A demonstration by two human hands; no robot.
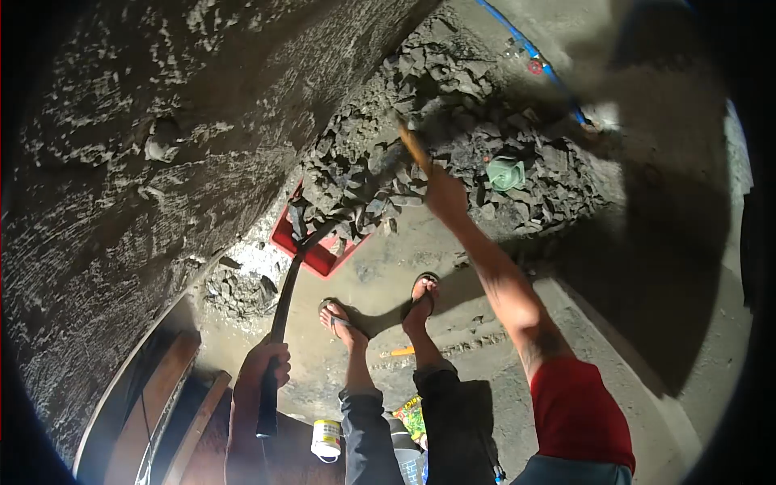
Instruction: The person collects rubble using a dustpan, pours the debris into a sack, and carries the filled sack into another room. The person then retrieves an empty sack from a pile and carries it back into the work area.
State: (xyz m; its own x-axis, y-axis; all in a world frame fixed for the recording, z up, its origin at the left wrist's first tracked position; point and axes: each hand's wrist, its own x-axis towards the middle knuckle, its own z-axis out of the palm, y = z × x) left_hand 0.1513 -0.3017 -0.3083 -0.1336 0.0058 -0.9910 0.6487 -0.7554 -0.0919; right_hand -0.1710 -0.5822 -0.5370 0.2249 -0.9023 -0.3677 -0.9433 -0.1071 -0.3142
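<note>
My left hand (271,364) is wrapped round a long dark bar (283,303), whose far end reaches over the red tray (325,263) to the grey rubble. Higher up, my right hand (446,194) grips a wooden handle (414,147) that points up and left over the stones; blur and shadow hide what lies at its far end. Broken stones (550,178) form a large heap ahead of my feet. Several pieces lie in the tray, at the heap's near left edge. A green cloth-like bundle (506,173) rests on the heap, right of my right hand.
A rough wall (162,194) slopes along the left. Small rubble (241,293) lies at its base. My sandalled feet stand on the wet floor (388,259). Wooden boards (153,400) and a white bucket (326,439) are near the bottom; a blue hose (517,36) runs at the top.
</note>
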